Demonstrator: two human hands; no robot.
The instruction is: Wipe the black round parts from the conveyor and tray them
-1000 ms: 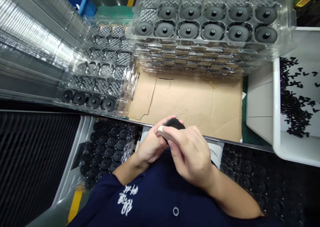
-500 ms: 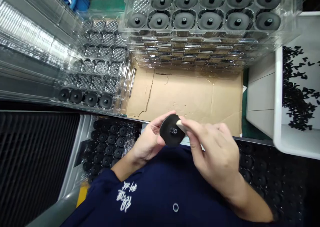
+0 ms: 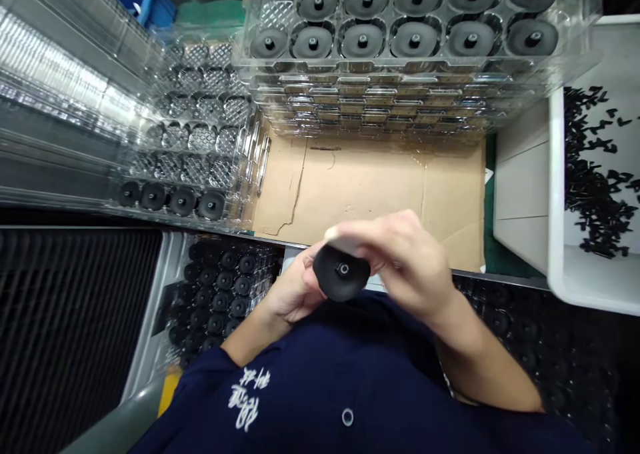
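Observation:
A black, cup-shaped round part (image 3: 342, 282) with a short hollow stem at its centre is held in front of my chest, its open face towards me. My left hand (image 3: 299, 287) is closed around its left side, fingers partly behind it. My right hand (image 3: 410, 261) is closed at the upper right rim. Its index finger lies along the top edge, and the tip looks pale, as if covered. The right thumb is hidden behind the part, and the right hand is slightly smeared by motion.
A stack of clear trays (image 3: 425, 71) bearing similar black parts stands behind a cardboard sheet (image 3: 365, 181). Another clear tray (image 3: 193, 154) at left has black parts in its front row. A white bin (image 3: 555, 194) with small black pieces stands right. Below left lie more black parts (image 3: 220, 301).
My right index finger has moved left and up, from the inside of the part to its top rim. The part has shifted slightly left and down, tilting to face me more.

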